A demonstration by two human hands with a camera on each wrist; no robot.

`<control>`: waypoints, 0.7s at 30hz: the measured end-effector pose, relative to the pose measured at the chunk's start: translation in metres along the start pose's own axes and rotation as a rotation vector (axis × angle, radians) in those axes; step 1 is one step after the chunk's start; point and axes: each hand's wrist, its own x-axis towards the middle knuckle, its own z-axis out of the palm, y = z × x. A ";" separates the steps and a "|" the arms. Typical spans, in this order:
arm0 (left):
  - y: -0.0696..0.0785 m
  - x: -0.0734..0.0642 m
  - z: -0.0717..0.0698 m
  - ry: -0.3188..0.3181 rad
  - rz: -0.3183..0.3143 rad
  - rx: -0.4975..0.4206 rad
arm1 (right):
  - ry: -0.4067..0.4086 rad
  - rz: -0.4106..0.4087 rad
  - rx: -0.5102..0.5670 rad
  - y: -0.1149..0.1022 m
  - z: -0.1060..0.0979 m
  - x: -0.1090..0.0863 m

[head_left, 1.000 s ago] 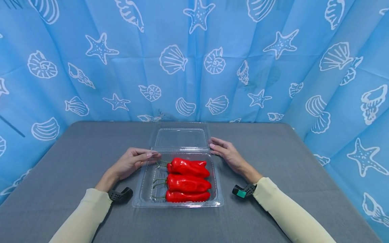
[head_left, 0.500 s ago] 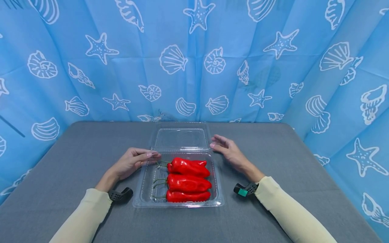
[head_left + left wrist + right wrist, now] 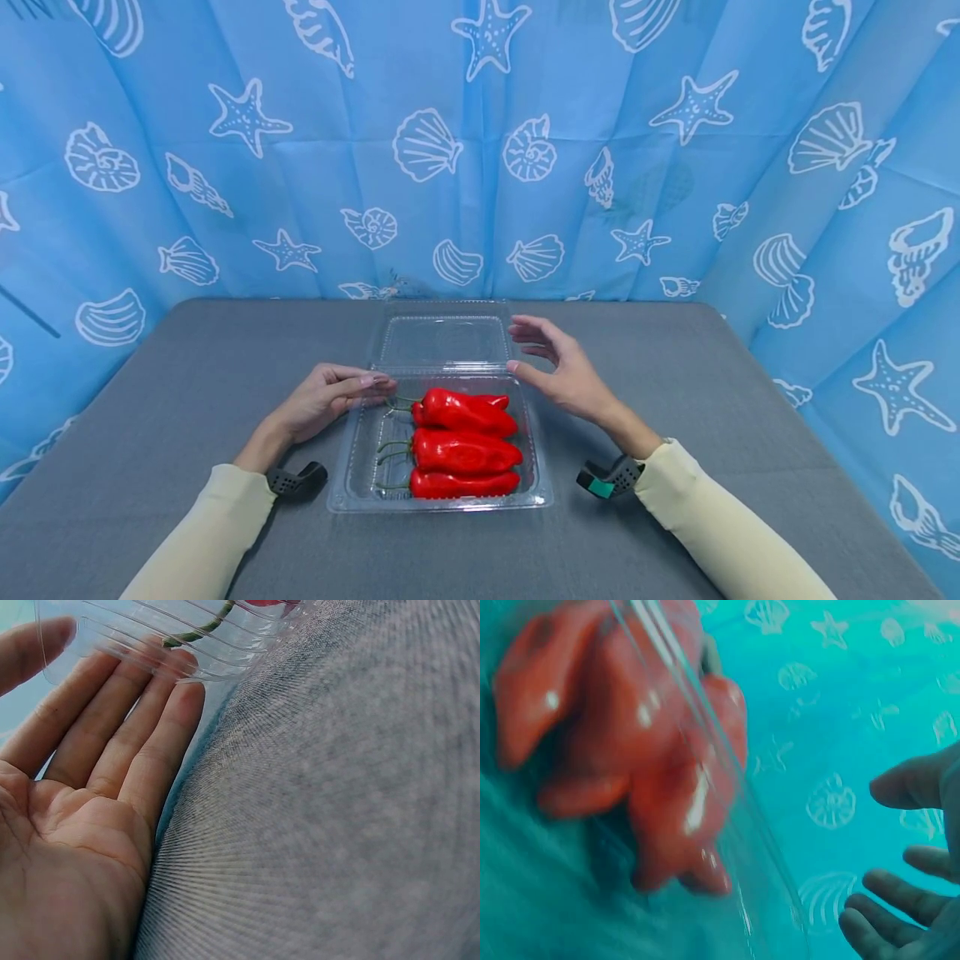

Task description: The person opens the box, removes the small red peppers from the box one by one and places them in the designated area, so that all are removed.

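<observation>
Now left hand [image 3: 326,402], fingers straight, touches clear container [image 3: 348,497]; right hand [image 3: 564,375] spread wide.

The clear plastic tray [image 3: 356,483] rests flat on the desk [image 3: 240,350], its hinged clear lid [image 3: 450,342] folded back behind it. Inside, glossy red peppers lie crosswise, one behind another, green stems pointing left: near pepper [image 3: 463,485], middle pepper [image 3: 465,452], far pepper [image 3: 459,412]. A further red tip [image 3: 499,401] shows behind the last; whether it is separate cannot be told. The left grip [image 3: 326,400] touches the tray's far left corner; the right grip [image 3: 558,371] is beside the lid's right edge.
</observation>
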 end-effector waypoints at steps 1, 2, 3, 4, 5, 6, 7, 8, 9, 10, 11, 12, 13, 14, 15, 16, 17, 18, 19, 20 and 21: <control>0.000 0.000 0.000 0.001 -0.002 0.000 | -0.021 -0.020 -0.007 -0.003 0.003 -0.001; 0.000 0.000 0.000 0.003 -0.004 0.000 | -0.045 -0.039 -0.010 -0.006 0.005 -0.003; 0.000 0.000 0.000 0.004 -0.006 0.001 | -0.070 -0.055 -0.013 -0.008 0.008 -0.004; 0.000 0.000 0.000 0.005 -0.008 0.001 | -0.094 -0.068 -0.015 -0.011 0.011 -0.006; 0.000 0.000 0.000 0.005 -0.010 0.001 | -0.119 -0.081 -0.016 -0.013 0.014 -0.007; 0.000 0.000 0.000 0.004 -0.010 -0.001 | -0.145 -0.094 -0.019 -0.015 0.017 -0.009; -0.001 0.000 0.000 0.002 -0.010 -0.004 | -0.173 -0.108 -0.021 -0.017 0.019 -0.010; -0.001 0.000 0.000 0.000 -0.008 -0.006 | -0.199 -0.120 -0.025 -0.018 0.021 -0.011; -0.001 0.000 0.000 -0.003 -0.006 -0.011 | -0.223 -0.131 -0.032 -0.020 0.024 -0.013; -0.001 0.000 0.000 -0.006 -0.003 -0.015 | -0.247 -0.142 -0.034 -0.021 0.026 -0.014; -0.001 0.000 -0.001 -0.008 -0.001 -0.020 | -0.269 -0.149 -0.039 -0.022 0.027 -0.015; -0.001 -0.001 -0.001 -0.011 0.002 -0.022 | -0.289 -0.155 -0.043 -0.022 0.029 -0.016; -0.001 -0.001 -0.001 -0.014 0.005 -0.022 | -0.309 -0.156 -0.043 -0.023 0.031 -0.017; -0.001 -0.001 -0.001 -0.015 0.006 -0.022 | -0.325 -0.157 -0.045 -0.023 0.033 -0.018; -0.001 -0.001 -0.001 -0.016 0.007 -0.021 | -0.338 -0.161 -0.052 -0.023 0.035 -0.018; -0.001 -0.001 -0.001 -0.015 0.008 -0.017 | -0.350 -0.161 -0.059 -0.022 0.037 -0.019; -0.001 -0.001 -0.002 -0.014 0.008 -0.013 | -0.359 -0.161 -0.070 -0.021 0.038 -0.020; -0.001 -0.001 -0.002 -0.014 0.007 -0.010 | -0.367 -0.161 -0.079 -0.020 0.040 -0.020; -0.001 -0.001 -0.001 -0.012 0.004 -0.007 | -0.374 -0.161 -0.091 -0.019 0.041 -0.021; -0.001 -0.001 -0.001 -0.010 0.003 -0.004 | -0.380 -0.161 -0.106 -0.019 0.042 -0.021; -0.001 -0.001 -0.001 -0.008 0.002 0.000 | -0.385 -0.158 -0.124 -0.018 0.043 -0.021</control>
